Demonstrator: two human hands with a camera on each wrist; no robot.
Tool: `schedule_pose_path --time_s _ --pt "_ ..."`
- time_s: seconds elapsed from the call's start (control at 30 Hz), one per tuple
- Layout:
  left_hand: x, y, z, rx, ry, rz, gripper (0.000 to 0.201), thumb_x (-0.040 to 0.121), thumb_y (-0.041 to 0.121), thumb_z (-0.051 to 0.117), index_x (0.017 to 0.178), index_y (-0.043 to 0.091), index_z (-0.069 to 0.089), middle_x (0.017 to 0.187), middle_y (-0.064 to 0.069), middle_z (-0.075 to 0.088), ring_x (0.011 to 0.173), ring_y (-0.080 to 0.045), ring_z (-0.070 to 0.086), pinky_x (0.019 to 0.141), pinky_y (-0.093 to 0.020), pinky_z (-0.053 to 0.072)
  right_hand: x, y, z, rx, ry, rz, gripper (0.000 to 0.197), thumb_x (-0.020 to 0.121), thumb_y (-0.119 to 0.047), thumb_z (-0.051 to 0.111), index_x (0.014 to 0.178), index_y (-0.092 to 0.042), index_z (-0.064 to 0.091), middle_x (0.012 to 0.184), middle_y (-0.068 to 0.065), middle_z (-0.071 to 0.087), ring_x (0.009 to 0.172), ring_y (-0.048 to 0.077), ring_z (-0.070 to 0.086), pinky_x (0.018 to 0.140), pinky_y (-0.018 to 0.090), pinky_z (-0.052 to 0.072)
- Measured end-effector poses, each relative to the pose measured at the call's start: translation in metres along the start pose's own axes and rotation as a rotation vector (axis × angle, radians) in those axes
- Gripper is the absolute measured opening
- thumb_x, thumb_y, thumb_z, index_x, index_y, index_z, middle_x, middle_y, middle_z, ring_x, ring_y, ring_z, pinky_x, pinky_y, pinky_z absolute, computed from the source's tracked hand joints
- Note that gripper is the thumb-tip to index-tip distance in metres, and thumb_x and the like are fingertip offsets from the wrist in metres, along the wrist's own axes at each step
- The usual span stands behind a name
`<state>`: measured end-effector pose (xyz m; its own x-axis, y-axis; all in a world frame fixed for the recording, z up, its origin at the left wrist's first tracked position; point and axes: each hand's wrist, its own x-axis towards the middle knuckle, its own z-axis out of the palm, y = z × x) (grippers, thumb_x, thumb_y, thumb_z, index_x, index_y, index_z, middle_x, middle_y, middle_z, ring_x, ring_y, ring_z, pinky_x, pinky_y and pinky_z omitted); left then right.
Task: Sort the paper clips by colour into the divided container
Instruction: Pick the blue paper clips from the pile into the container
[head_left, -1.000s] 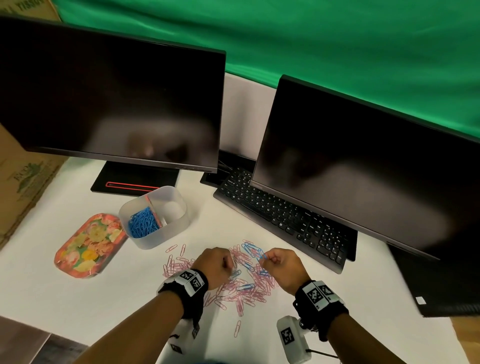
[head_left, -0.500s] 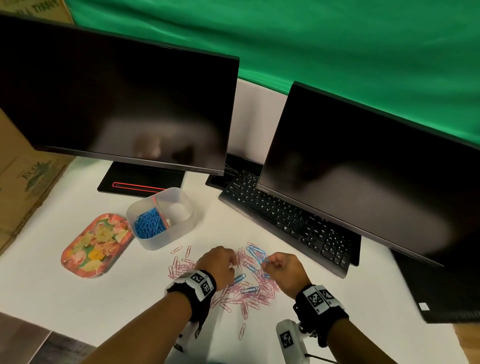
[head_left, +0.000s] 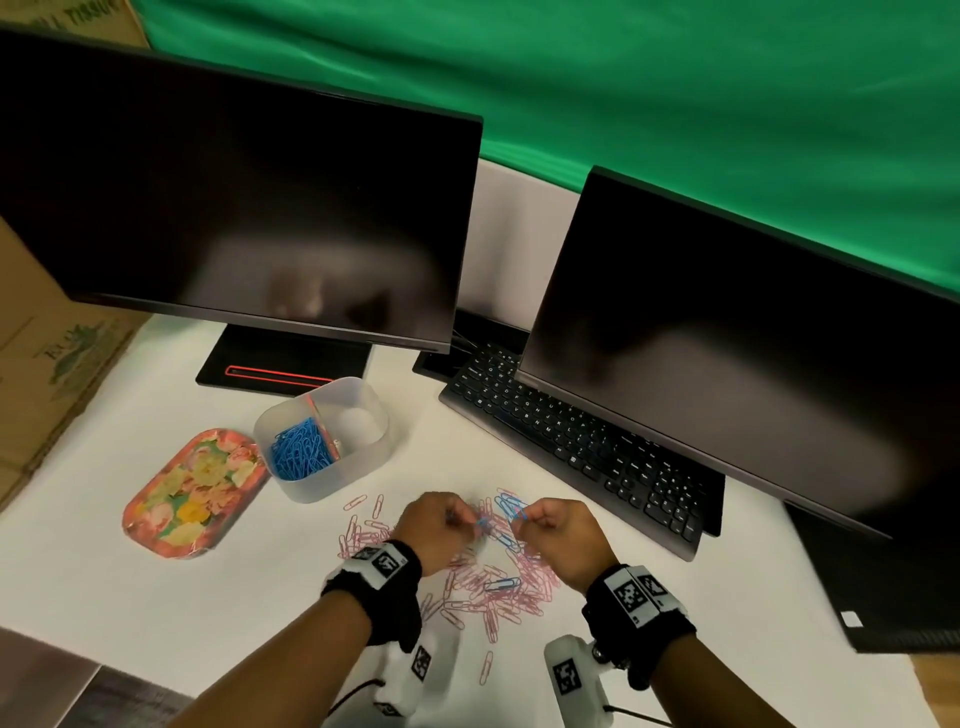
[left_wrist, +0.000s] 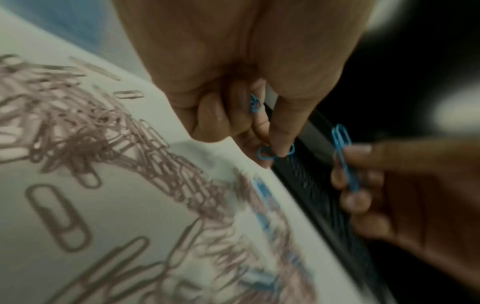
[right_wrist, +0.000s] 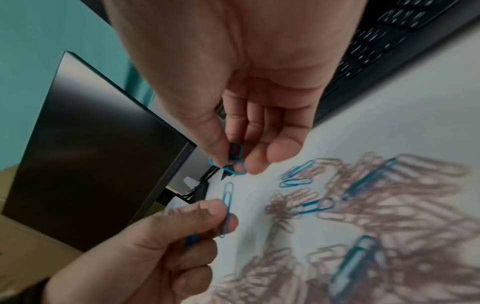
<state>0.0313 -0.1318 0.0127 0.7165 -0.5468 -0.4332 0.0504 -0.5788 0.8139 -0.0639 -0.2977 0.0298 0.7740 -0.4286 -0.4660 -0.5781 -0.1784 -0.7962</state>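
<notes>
**Blue-clip picking in progress: both hands loaded above the pile**

Step in hand, as judged: collection of blue paper clips from the mixed pile (head_left: 488, 582) on the white table (head_left: 156, 597). The left hand (head_left: 436, 525) pinches blue clips (left_wrist: 275, 153) between thumb and forefinger, other fingers curled; one more shows inside the curl. The right hand (head_left: 553, 525) pinches a small bunch of blue clips (right_wrist: 233, 158) at thumb and fingertip.

The divided container (head_left: 363, 457) stands well apart, at far left of the pile; its left compartment holds blue clips, its right appears bare.

Next move calls for carrying the held clips to the left compartment, or picking the remaining blue clips (right_wrist: 296, 174) first.

Limits: wrist views are motion-blurred; the exact count held cannot be told. The pink clips under the hands are hidden.
</notes>
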Motion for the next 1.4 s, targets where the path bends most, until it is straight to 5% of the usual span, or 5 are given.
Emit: schedule_pose_path --time_s 0.2,0.43,0.63,1.0,1.4 --pt "-0.021 -0.002 -0.061 -0.761 0.066 -0.143 0.026 0.088 -0.001 0.055 0.107 0.01 0.069 0.067 0.002 0.057 0.05 -0.009 0.036 0.05 -0.022 0.028 0.009 -0.068 0.041 0.181 -0.2 -0.034 0.008 0.083 0.003 0.063 0.079 -0.004 0.063 0.061 0.004 0.064 0.044 0.012 0.051 0.043 0.022 0.04" --pt "-0.029 -0.012 -0.136 -1.174 0.286 -0.197 0.022 0.092 0.006 0.038 0.09 0.011 0.059 0.07 -0.002 0.051 0.06 -0.015 0.053 0.051 -0.025 0.04 0.036 -0.147 0.125 0.019 -0.33 -0.097 0.009 0.081 -0.004 0.062 0.077 -0.011 0.065 0.066 0.008 0.063 0.049 0.018 0.055 0.046 0.025 0.048" --pt "-0.018 -0.018 -0.171 -1.138 0.421 -0.3 0.03 0.094 0.02 0.048 0.114 -0.001 0.057 0.111 -0.023 0.063 0.099 -0.033 0.062 0.096 -0.044 0.05 0.051 -0.182 0.162 -0.134 -0.314 -0.104 0.01 0.082 -0.009 0.065 0.084 -0.017 0.07 0.083 0.015 0.073 0.075 0.026 0.072 0.072 0.031 0.061" --pt "-0.016 -0.001 -0.152 -0.67 0.578 -0.187 0.015 0.095 0.015 0.05 0.107 0.016 0.06 0.103 -0.01 0.06 0.094 -0.023 0.053 0.096 -0.04 0.045 0.063 -0.091 0.038 -0.008 -0.101 0.017 0.023 0.087 0.007 0.053 0.078 -0.011 0.067 0.075 0.016 0.063 0.054 0.022 0.057 0.048 0.024 0.046" --pt "0.011 0.02 -0.014 0.446 -0.022 0.226 0.022 0.084 0.009 0.054 0.09 0.022 0.07 0.096 0.002 0.064 0.082 -0.016 0.061 0.073 -0.021 0.045 0.042 0.004 -0.02 -0.905 -0.021 -0.027 0.025 0.089 -0.031 0.053 0.114 -0.03 0.06 0.109 0.0 0.069 0.104 0.023 0.062 0.087 0.032 0.053"
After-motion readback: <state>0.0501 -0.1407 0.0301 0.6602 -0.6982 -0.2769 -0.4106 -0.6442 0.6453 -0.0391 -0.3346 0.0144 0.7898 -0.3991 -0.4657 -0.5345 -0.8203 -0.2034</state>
